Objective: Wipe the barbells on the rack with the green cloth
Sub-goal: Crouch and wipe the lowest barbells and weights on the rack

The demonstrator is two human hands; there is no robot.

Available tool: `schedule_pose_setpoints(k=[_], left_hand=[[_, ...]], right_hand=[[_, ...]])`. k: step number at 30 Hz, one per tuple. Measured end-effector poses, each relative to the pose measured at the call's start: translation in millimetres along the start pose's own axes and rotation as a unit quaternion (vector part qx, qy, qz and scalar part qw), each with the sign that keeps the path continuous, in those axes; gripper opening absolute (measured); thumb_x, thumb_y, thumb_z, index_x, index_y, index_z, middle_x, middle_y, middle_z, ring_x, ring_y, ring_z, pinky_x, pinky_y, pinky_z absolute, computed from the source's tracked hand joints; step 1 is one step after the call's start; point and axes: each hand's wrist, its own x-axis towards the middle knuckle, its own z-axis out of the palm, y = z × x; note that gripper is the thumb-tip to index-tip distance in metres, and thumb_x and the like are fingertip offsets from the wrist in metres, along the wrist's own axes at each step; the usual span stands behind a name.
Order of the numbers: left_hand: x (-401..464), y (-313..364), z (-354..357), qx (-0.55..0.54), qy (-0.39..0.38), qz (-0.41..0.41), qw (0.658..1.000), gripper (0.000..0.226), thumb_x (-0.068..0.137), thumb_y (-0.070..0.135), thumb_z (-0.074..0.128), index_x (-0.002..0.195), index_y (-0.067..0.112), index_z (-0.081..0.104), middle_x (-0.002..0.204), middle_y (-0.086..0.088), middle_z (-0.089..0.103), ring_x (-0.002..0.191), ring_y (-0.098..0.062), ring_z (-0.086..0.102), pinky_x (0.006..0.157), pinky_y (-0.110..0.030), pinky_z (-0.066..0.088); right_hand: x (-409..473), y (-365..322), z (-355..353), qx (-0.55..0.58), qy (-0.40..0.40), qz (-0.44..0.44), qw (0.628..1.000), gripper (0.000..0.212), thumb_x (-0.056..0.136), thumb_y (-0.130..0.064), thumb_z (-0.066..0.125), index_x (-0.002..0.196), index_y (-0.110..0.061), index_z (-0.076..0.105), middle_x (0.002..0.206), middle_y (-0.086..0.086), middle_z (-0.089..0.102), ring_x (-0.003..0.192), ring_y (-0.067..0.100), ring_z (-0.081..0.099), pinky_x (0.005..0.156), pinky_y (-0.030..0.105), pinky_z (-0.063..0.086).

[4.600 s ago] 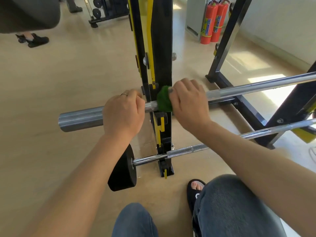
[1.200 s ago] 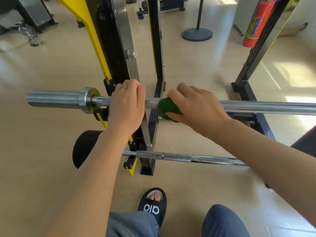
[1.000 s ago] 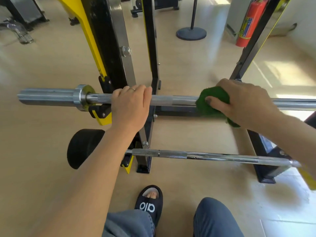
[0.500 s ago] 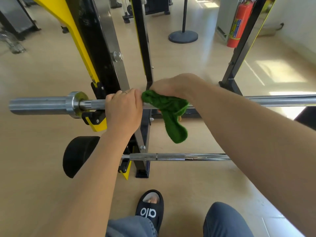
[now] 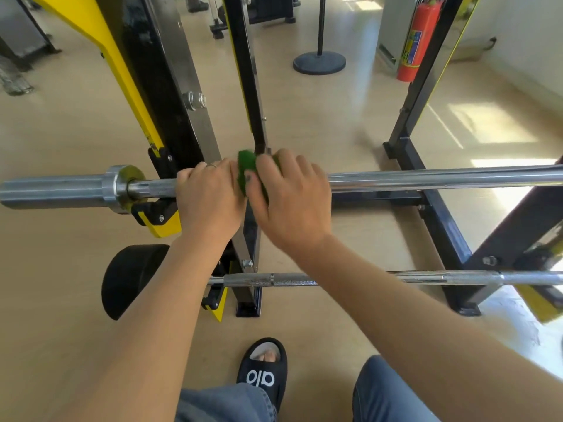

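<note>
A chrome barbell (image 5: 426, 178) lies across the black and yellow rack (image 5: 158, 95) at hand height. My left hand (image 5: 210, 199) grips its shaft just right of the collar. Right beside it, my right hand (image 5: 289, 199) wraps the green cloth (image 5: 243, 172) around the same shaft; most of the cloth is hidden under my fingers. A thinner, second barbell (image 5: 396, 277) rests lower on the rack, with a black weight plate (image 5: 131, 281) on its left end.
A black rack upright (image 5: 426, 74) and its floor beam (image 5: 438, 220) stand to the right. A red fire extinguisher (image 5: 416, 41) and a post on a round base (image 5: 319, 60) are behind. My sandalled foot (image 5: 263, 370) and knees are below.
My right hand slid the cloth out to the right along the bar, then came back left. The cloth hung loose half a second ago; now it is bunched under my hand beside the left one.
</note>
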Motion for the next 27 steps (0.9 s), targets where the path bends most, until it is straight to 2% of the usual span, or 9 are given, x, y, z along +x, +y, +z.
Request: schedule_pose_setpoints(k=[2,4,9,11,15,19,23,25,27], left_hand=[[0,0,-1,0.001,-0.011,0.004,1.000,0.012,0.095,0.024,0.049,0.084,0.019,0.051,0.081,-0.003,0.062,0.086,-0.028,0.058,0.088,-0.042,0.039],[-1,0,-2,-0.007,-0.011,0.000,1.000,0.013,0.096,0.021,0.052,0.083,0.018,0.051,0.080,-0.003,0.061,0.085,-0.028,0.058,0.088,-0.043,0.039],[-3,-1,-7,0.006,-0.013,0.031,0.999,0.016,0.100,0.019,0.045,0.089,0.010,0.054,0.076,-0.007,0.058,0.076,-0.028,0.055,0.082,-0.046,0.042],[-5,-1,-9,0.031,-0.019,0.048,0.998,0.016,0.100,0.018,0.044,0.095,0.007,0.055,0.077,-0.009,0.056,0.074,-0.028,0.053,0.079,-0.045,0.044],[-3,2,-9,0.048,-0.014,0.048,0.998,0.024,0.098,0.018,0.033,0.092,0.006,0.054,0.072,-0.006,0.046,0.068,-0.025,0.043,0.074,-0.043,0.039],[-3,7,-9,0.052,-0.007,0.031,0.998,0.020,0.099,0.016,0.038,0.088,0.007,0.052,0.070,-0.005,0.043,0.067,-0.025,0.040,0.076,-0.044,0.041],[-3,9,-9,0.051,-0.006,0.020,0.998,0.019,0.100,0.016,0.040,0.088,0.007,0.051,0.070,-0.006,0.044,0.068,-0.025,0.041,0.077,-0.045,0.041],[-4,9,-9,0.049,-0.010,0.023,0.998,0.018,0.099,0.016,0.041,0.089,0.005,0.052,0.071,-0.008,0.045,0.068,-0.026,0.041,0.077,-0.046,0.042],[-5,9,-9,0.048,-0.008,0.026,0.998,0.020,0.098,0.017,0.039,0.088,0.005,0.052,0.071,-0.009,0.047,0.068,-0.026,0.042,0.077,-0.047,0.042]], right_hand=[[-12,8,8,0.010,0.039,-0.052,0.998,0.034,0.104,-0.036,0.042,0.098,-0.014,0.066,0.092,0.006,0.064,0.078,0.025,0.054,0.069,0.037,0.041],[-5,12,7,0.004,0.049,-0.069,0.996,0.035,0.104,-0.037,0.042,0.092,-0.014,0.065,0.085,0.005,0.063,0.070,0.023,0.053,0.062,0.035,0.041],[14,42,-18,-0.061,-0.005,-0.098,0.993,0.037,0.103,-0.045,0.040,0.093,-0.017,0.062,0.071,-0.002,0.057,0.052,0.014,0.043,0.050,0.024,0.028],[6,81,-40,-0.102,0.000,-0.064,0.993,0.039,0.104,-0.045,0.040,0.087,-0.016,0.061,0.068,-0.002,0.056,0.048,0.015,0.042,0.049,0.023,0.024],[-19,166,-97,-0.139,0.027,0.047,0.989,0.049,0.106,-0.045,0.028,0.082,-0.011,0.055,0.071,0.007,0.056,0.054,0.031,0.049,0.050,0.029,0.026],[-6,157,-101,-0.177,0.000,0.148,0.973,0.039,0.102,-0.041,0.032,0.078,-0.014,0.047,0.067,0.004,0.049,0.057,0.031,0.044,0.053,0.032,0.026],[26,100,-75,-0.182,-0.161,0.123,0.962,0.042,0.101,-0.044,0.028,0.079,-0.016,0.049,0.065,0.001,0.048,0.055,0.025,0.041,0.050,0.030,0.017],[48,77,-62,-0.119,-0.287,0.122,0.943,0.048,0.101,-0.047,0.026,0.080,-0.013,0.054,0.069,0.002,0.052,0.059,0.017,0.047,0.051,0.028,0.024],[69,73,-56,-0.031,-0.425,0.149,0.892,0.042,0.100,-0.046,0.027,0.085,-0.016,0.052,0.084,0.004,0.057,0.070,0.015,0.050,0.060,0.029,0.034]])
